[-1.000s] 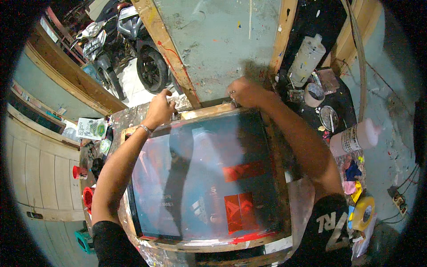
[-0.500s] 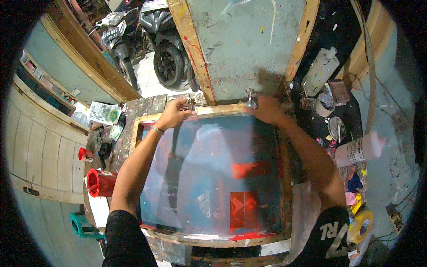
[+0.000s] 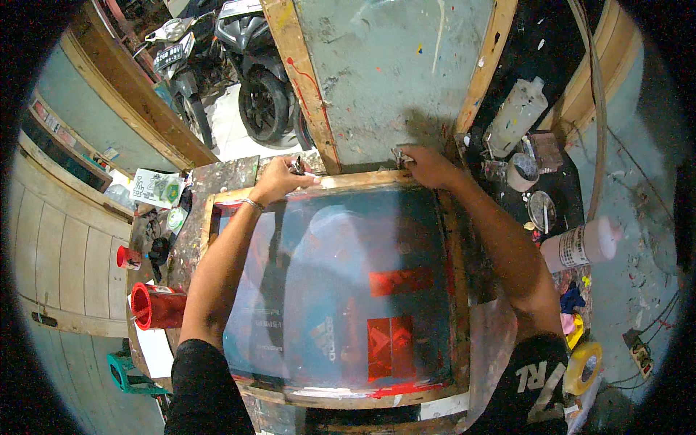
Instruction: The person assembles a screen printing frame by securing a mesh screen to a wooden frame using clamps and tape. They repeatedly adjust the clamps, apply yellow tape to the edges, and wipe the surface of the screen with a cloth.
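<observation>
A wooden-framed printing screen (image 3: 312, 290) lies before me, its mesh bluish grey with red patches and pale designs. Both my arms reach over it to the far rail (image 3: 355, 178). At the left of that rail my left hand (image 3: 278, 181), a bracelet at its wrist, has its fingers closed round a dark metal clamp (image 3: 296, 167), partly hidden. My right hand (image 3: 433, 168) is closed on the upper part of a second metal clamp (image 3: 399, 157) farther right. Red ink streaks the near rail (image 3: 348, 397).
On the left stand a red tub (image 3: 158, 306) and a smaller red cup (image 3: 129, 257). To the right are a pinkish bottle (image 3: 580, 245), a whitish jug (image 3: 516, 116), a tape roll (image 3: 584, 368) and rags (image 3: 573, 297). A wall panel (image 3: 384, 80) rises behind; motorcycles (image 3: 262, 101) stand beyond.
The whole view has shifted slightly. My left fingers have shifted round their clamp, and my right hand has closed further over the top of its clamp. The screen stays in place.
</observation>
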A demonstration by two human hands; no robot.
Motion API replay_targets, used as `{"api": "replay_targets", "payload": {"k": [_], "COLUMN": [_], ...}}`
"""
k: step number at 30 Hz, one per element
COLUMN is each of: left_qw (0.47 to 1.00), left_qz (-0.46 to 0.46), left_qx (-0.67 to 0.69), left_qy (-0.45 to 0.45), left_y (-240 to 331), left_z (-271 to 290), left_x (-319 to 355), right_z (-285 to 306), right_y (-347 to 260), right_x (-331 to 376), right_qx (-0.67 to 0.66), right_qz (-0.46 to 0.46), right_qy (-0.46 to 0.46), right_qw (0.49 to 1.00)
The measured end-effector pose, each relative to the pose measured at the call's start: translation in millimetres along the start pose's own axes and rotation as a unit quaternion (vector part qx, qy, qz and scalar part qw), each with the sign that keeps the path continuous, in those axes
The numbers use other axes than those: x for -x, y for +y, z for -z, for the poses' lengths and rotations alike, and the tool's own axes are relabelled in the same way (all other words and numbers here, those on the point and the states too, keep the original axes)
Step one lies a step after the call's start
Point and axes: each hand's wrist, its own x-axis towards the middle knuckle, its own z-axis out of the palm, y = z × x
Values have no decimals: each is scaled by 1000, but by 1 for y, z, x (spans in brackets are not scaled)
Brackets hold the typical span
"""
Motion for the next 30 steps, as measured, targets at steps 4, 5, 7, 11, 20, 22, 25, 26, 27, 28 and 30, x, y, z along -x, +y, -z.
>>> {"api": "replay_targets", "payload": {"k": [4,5,7,11,20,22,25,26,27,28,30], "left_qw": [929,919,910,903,960,949,900,907,916,922,939], "left_qz": [46,52,67,25,43,65,-27,-52,-85,-115,-125], "left_qx": [-174,-156,-113,-79,-106,-163,-182,-153,-120,-87,-77], "left_qy": [323,357,393,421,255,261,396,389,374,358,312], "left_y": [2,4,-2,-1,-4,3,-9,-16,-9,0,26], "left_z": [-51,-56,-51,-58,-28,-37,-41,-40,-44,-49,-52], "left_x": [-1,1,-5,-5,14,14,38,57,78,106,188], "right_z": [4,9,13,17,21,14,16,19,21,21,25], "right_y": [-33,-43,-45,-39,-40,-38,-53,-62,-55,-47,-32], "right_x": [4,5,8,13,22,31,29,28,35,42,48], "right_qx": [9,21,24,32,-14,34,52,51,58,65,91], "right_qz": [-115,-152,-138,-128,-44,-41,-79,-101,-86,-70,-38], "right_qy": [30,20,15,-19,-86,-34,-53,-75,-53,-32,-17], "right_qw": [993,988,990,991,995,998,994,991,993,995,995]}}
